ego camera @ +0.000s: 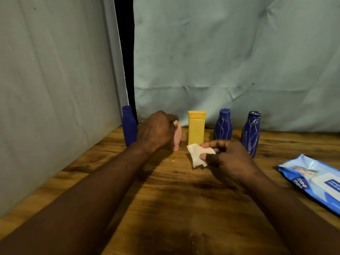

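My left hand grips a pale pink bottle that stands on the wooden table, its top hidden under my fingers. My right hand pinches a crumpled white wipe just above the table, in front of an upright yellow bottle. The wipe is a little right of the pink bottle and apart from it.
A plain blue bottle stands at the back left. Two blue bottles with pale streaks stand to the right of the yellow one. A blue wipes packet lies at the right edge. Cloth walls close the back and left.
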